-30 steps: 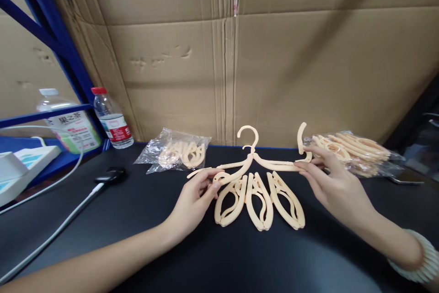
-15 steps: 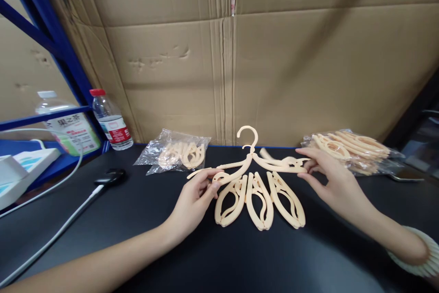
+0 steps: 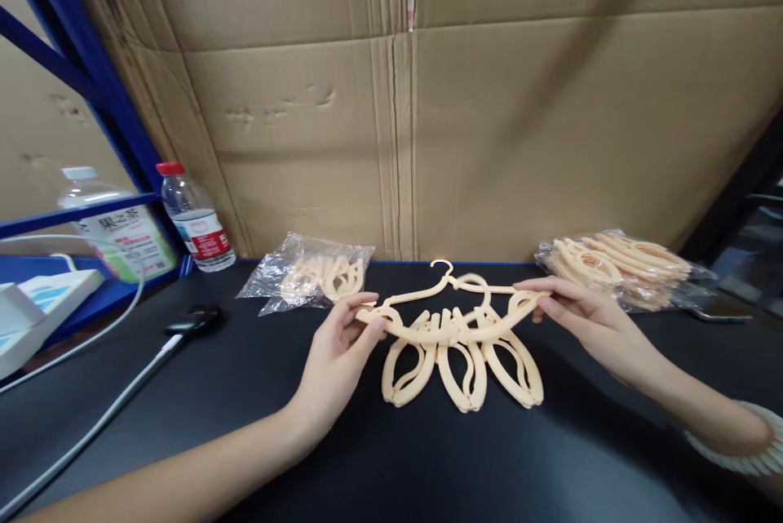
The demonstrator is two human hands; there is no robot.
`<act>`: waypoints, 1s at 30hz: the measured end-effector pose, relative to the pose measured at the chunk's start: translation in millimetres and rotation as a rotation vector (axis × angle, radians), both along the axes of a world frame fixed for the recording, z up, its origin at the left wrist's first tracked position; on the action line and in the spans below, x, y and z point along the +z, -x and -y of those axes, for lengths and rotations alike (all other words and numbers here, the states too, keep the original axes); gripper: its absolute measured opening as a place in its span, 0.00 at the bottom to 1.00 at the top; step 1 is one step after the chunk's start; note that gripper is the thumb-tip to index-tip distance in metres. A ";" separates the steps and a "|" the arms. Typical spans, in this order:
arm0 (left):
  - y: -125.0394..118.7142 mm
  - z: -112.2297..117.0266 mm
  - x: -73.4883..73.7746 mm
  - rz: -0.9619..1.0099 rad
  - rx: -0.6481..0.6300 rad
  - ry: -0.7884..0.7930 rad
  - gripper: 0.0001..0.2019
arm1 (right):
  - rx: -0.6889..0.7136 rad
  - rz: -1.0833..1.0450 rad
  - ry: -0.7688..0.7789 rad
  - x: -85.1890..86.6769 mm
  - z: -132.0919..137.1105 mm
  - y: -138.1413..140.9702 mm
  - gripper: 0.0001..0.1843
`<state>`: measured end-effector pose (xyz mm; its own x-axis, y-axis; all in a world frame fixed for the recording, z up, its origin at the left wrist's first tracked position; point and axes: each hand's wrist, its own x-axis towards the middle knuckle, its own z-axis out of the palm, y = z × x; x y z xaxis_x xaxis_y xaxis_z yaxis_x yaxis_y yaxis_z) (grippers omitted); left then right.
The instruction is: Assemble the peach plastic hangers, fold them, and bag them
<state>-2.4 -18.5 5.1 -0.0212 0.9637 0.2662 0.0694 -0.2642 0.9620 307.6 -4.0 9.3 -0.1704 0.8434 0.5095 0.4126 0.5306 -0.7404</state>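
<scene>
A cream plastic folding clothes hanger (image 3: 437, 334) is spread wide between my hands, its hook pointing away from me toward the cardboard. My left hand (image 3: 342, 356) pinches the hanger's left end between thumb and fingers. At the opposite end, my right hand (image 3: 581, 315) grips the tip the same way. Below and partly behind the held hanger, three folded hangers lie side by side on the black table: a left one (image 3: 395, 399), a middle one (image 3: 468, 402) and a right one (image 3: 533, 394). The held hanger covers their upper parts.
Clear plastic bags of folded hangers lie at the back left (image 3: 306, 274) and back right (image 3: 617, 266). A red-capped bottle (image 3: 199, 221), a larger bottle (image 3: 122, 229), a power strip (image 3: 58, 303) and a white cable (image 3: 122, 417) are at the left. Cardboard (image 3: 294, 148) walls the back.
The hanger has tilted, its hook dropping lower and away from me. Its lower bar now runs joined across the front, where the arms hung apart before. Both hands keep their grip.
</scene>
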 end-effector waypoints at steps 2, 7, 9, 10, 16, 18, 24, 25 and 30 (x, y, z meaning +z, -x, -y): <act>-2.6 2.9 0.9 0.046 -0.036 0.036 0.18 | 0.038 -0.079 0.067 -0.6 3.6 5.3 0.16; -7.7 14.1 5.9 0.082 -0.107 0.061 0.18 | 0.112 -0.359 0.212 -4.3 16.1 22.8 0.14; -9.7 19.3 7.5 0.089 -0.139 0.062 0.18 | 0.142 -0.377 0.234 -3.2 22.2 29.2 0.12; -10.8 21.7 8.0 0.091 -0.155 0.064 0.18 | 0.164 -0.364 0.246 -1.9 25.6 32.3 0.11; -16.8 30.9 7.1 0.135 -0.256 0.129 0.17 | 0.403 -0.069 0.342 9.5 50.5 46.4 0.09; -17.9 31.9 6.7 0.142 -0.291 0.137 0.16 | 0.479 0.032 0.361 11.4 58.2 48.0 0.12; -21.0 35.6 9.3 0.153 -0.283 0.074 0.18 | 0.514 0.168 0.464 10.7 67.9 48.3 0.22; -21.4 36.5 10.1 0.157 -0.284 0.067 0.18 | 0.526 0.145 0.500 11.0 68.4 48.7 0.23; -21.8 38.9 10.7 0.076 -0.345 0.048 0.10 | 0.562 0.095 0.563 17.1 71.8 50.9 0.24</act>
